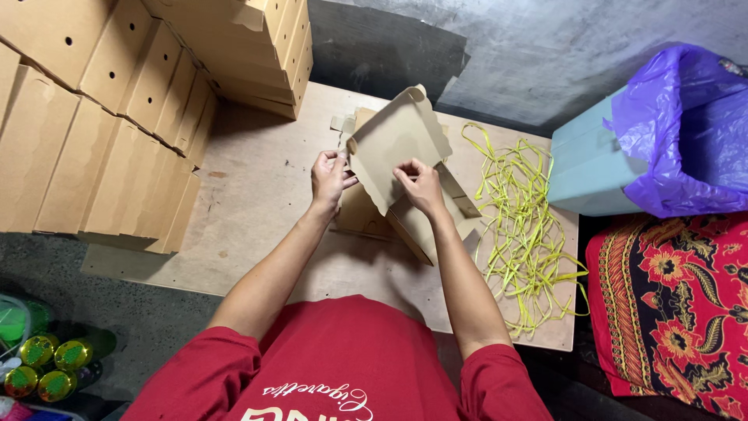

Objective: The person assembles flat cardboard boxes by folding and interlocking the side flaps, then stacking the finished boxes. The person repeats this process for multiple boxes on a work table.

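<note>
Plywood board (257, 226) under my arms carries one unfolded cardboard box (397, 168), pinched at its flap by my left hand (329, 178) and right hand (421, 185). One tangle of yellow strings (522, 226) lies right of it; stacked cardboard boxes (117, 101) crowd the left, too overlapped to count.

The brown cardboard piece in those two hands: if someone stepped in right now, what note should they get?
Left hand: pinching the left edge of the cardboard blank.
Right hand: gripping the blank's lower middle, fingers curled on a fold.
The blank is held tilted above the wooden board, partly folded, flaps open.
More flat cardboard pieces lie under it.
Done: stacks of folded boxes stand at the left and top.
Loose yellow strips lie to the right, beside a bin with a purple bag.
Left: this box is not yet closed.
</note>
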